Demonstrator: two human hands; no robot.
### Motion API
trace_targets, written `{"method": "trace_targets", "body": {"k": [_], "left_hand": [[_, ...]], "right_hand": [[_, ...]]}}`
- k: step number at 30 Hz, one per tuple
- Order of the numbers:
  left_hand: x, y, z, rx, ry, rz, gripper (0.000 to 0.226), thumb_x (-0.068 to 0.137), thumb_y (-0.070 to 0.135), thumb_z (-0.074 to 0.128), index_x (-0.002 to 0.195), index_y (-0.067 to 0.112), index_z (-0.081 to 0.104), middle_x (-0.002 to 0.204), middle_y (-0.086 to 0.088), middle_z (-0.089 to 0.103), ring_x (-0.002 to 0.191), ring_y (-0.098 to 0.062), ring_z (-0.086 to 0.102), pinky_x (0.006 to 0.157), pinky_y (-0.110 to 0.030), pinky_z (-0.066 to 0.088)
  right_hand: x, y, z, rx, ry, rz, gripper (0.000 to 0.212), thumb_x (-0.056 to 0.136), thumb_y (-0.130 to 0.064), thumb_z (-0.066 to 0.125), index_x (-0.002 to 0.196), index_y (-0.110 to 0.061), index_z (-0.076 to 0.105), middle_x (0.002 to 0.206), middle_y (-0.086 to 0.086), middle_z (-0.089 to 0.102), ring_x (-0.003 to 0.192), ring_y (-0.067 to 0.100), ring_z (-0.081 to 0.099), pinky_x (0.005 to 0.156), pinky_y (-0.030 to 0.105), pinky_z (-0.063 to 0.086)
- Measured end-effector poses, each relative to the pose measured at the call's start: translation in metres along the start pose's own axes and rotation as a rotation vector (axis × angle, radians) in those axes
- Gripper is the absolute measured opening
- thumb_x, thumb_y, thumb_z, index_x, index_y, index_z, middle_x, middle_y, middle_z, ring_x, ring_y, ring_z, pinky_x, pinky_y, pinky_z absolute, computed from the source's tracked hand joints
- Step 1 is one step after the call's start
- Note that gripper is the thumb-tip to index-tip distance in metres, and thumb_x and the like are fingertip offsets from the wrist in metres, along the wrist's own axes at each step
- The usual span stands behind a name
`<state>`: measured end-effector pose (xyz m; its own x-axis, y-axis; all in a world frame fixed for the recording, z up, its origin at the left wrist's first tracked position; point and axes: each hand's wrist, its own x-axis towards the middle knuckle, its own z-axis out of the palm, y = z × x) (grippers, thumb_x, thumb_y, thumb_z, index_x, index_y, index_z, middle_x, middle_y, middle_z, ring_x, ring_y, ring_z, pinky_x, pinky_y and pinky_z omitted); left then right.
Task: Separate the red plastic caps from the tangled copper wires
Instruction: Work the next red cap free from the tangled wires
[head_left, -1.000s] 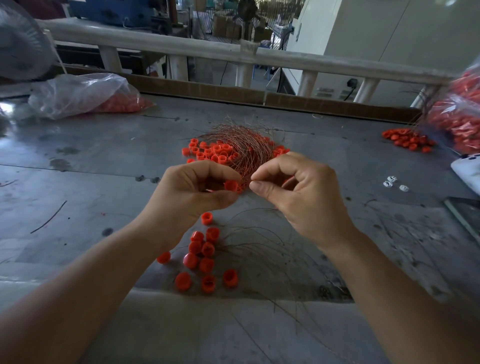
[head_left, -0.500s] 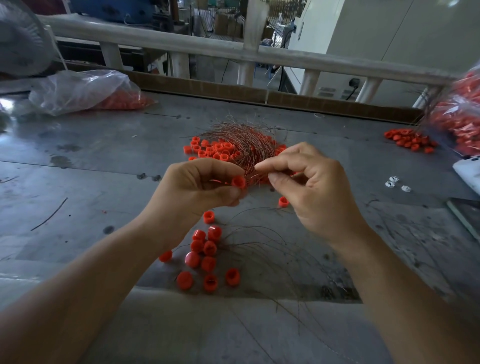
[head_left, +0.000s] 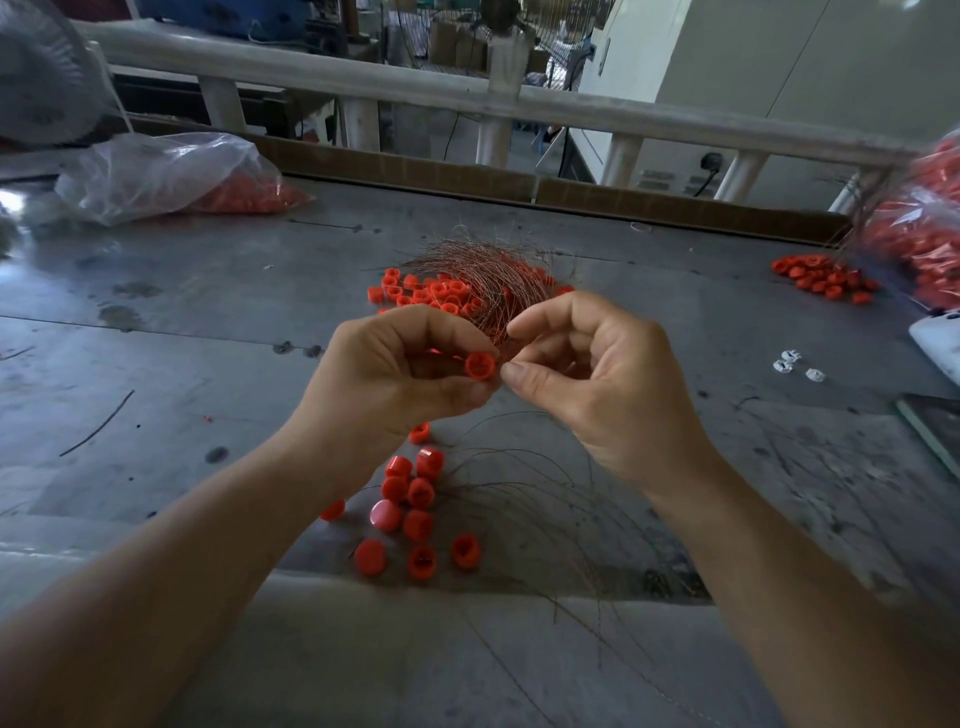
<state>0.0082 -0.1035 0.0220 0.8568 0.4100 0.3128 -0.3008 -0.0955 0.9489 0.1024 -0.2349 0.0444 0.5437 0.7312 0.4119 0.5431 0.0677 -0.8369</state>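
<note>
We pinch one red cap (head_left: 479, 365) between the thumb and forefinger of our left hand (head_left: 395, 374), its open end facing us. Our right hand (head_left: 597, 384) sits just beside it, fingers curled, thumb and forefinger nearly meeting at the cap. We cannot tell whether they grip a strand. Behind the hands, the tangled copper wires (head_left: 483, 280) lie on the metal table (head_left: 208, 312) among more caps (head_left: 431, 291). Below the hands sit freed caps (head_left: 410, 509) and loose strands (head_left: 545, 499). A plastic bag (head_left: 166, 176) lies far left.
</note>
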Motion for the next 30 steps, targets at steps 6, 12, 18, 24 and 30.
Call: {"method": "trace_targets", "body": {"k": [6,12,18,24,30], "left_hand": [[0.0004,-0.0011,-0.0009,0.022,0.026,0.027,0.024,0.049,0.014,0.073,0.072,0.015,0.067,0.072,0.001,0.07,0.067,-0.009,0.068,0.063,-0.017,0.053],[0.0007,-0.002,-0.0034,-0.082,-0.027,0.017,0.023,0.055,0.009,0.077,0.077,0.015,0.074,0.079,-0.003,0.072,0.075,-0.015,0.069,0.069,-0.02,0.054],[0.0007,-0.0027,-0.0043,-0.139,-0.06,-0.006,0.022,0.068,0.008,0.066,0.089,0.014,0.074,0.088,-0.006,0.073,0.088,-0.023,0.07,0.076,-0.024,0.054],[-0.0001,-0.0012,-0.0029,-0.131,-0.066,0.004,0.028,0.068,0.004,0.059,0.092,0.011,0.07,0.087,-0.004,0.074,0.086,-0.02,0.07,0.074,-0.022,0.054],[-0.0008,-0.0002,-0.0026,-0.142,-0.054,-0.007,0.028,0.066,0.005,0.06,0.092,0.011,0.069,0.085,-0.003,0.074,0.084,-0.018,0.07,0.071,-0.02,0.054]], "right_hand": [[0.0005,0.0015,0.0027,0.005,-0.006,0.022,0.028,0.075,-0.003,0.071,0.076,-0.028,0.059,0.059,-0.012,0.062,0.058,0.0,0.059,0.056,0.011,0.047],[0.0013,0.0025,0.0008,-0.008,0.03,0.03,0.028,0.075,-0.003,0.071,0.074,-0.028,0.058,0.059,-0.012,0.062,0.057,0.0,0.058,0.054,0.011,0.046],[0.0023,0.0021,-0.0028,-0.004,0.055,0.037,0.027,0.074,-0.003,0.071,0.074,-0.027,0.058,0.059,-0.01,0.061,0.057,0.001,0.058,0.051,0.013,0.048],[0.0012,0.0007,-0.0034,-0.012,0.055,0.034,0.027,0.075,-0.002,0.071,0.074,-0.026,0.057,0.061,-0.007,0.061,0.058,0.002,0.058,0.052,0.015,0.05],[0.0002,0.0001,-0.0031,-0.035,0.049,0.021,0.026,0.075,-0.002,0.07,0.075,-0.025,0.057,0.063,-0.006,0.06,0.058,0.002,0.058,0.053,0.015,0.05]]}}
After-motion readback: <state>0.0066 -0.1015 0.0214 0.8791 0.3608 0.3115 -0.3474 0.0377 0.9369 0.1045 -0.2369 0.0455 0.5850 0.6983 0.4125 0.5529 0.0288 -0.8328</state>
